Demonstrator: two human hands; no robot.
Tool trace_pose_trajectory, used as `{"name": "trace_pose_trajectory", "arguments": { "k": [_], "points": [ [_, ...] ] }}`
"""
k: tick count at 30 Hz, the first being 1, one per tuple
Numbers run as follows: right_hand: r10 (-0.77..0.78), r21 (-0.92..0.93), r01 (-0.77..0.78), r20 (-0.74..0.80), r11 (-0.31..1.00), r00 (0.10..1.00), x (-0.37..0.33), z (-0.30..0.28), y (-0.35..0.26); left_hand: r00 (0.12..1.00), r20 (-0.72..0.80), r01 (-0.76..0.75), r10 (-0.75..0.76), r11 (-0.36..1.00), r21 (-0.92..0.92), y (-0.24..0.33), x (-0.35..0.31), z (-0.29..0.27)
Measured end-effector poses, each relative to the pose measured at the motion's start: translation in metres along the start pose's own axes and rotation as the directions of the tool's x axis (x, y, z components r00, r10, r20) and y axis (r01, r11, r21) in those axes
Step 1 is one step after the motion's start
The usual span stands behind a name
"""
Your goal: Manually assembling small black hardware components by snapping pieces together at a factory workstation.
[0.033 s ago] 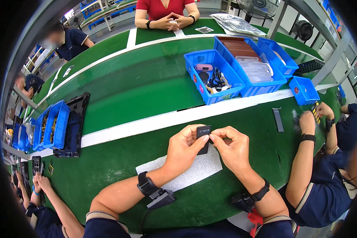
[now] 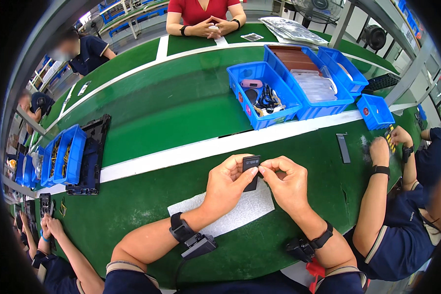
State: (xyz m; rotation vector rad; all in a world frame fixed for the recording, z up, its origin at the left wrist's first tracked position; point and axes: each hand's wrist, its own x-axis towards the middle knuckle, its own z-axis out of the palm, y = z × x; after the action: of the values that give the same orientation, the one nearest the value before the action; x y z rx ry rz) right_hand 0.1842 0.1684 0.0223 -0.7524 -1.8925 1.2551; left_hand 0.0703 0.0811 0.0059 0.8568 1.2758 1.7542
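A slim black phone battery (image 2: 251, 172) stands nearly upright over the table in front of me. My left hand (image 2: 229, 182) is closed round its left side, with the thumb across the front face. At its right edge, my right hand (image 2: 285, 182) pinches with thumb and forefinger. Whether a small tab or film lies in that pinch is hidden by the fingertips. Beneath both hands a silvery-white sheet (image 2: 230, 215) lies flat on the green table (image 2: 147, 235). A similar black battery (image 2: 344, 148) lies farther right.
Blue bins (image 2: 264, 117) with cables, brown trays and clear plastic pieces stand beyond my hands. At left are smaller blue bins (image 2: 73, 157) beside a black tray (image 2: 100, 147). A co-worker's hands (image 2: 379, 149) work close on the right; another's hands (image 2: 51, 226) are at left.
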Motion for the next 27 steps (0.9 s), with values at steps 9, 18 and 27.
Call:
{"name": "trace_pose_trajectory", "arguments": {
  "k": [9, 18, 27],
  "points": [
    [-0.044, -0.037, 0.047, 0.085, 0.998, 0.995, 0.003, -0.007, -0.007, 1.0, 0.009, 0.018, -0.018, 1.0, 0.016, 0.006, -0.002, 0.0],
    [0.016, 0.047, -0.026, 0.21, 0.999, 0.978, 0.008, -0.015, 0.005, 0.996, 0.071, 0.062, -0.059, 0.998, -0.034, 0.008, -0.002, -0.001],
    [0.162, 0.162, -0.227, 0.339, 0.96, 0.927, 0.015, -0.02, 0.003, 0.994, 0.075, 0.08, -0.079, 0.997, -0.015, 0.005, 0.002, -0.004]
  ]
}}
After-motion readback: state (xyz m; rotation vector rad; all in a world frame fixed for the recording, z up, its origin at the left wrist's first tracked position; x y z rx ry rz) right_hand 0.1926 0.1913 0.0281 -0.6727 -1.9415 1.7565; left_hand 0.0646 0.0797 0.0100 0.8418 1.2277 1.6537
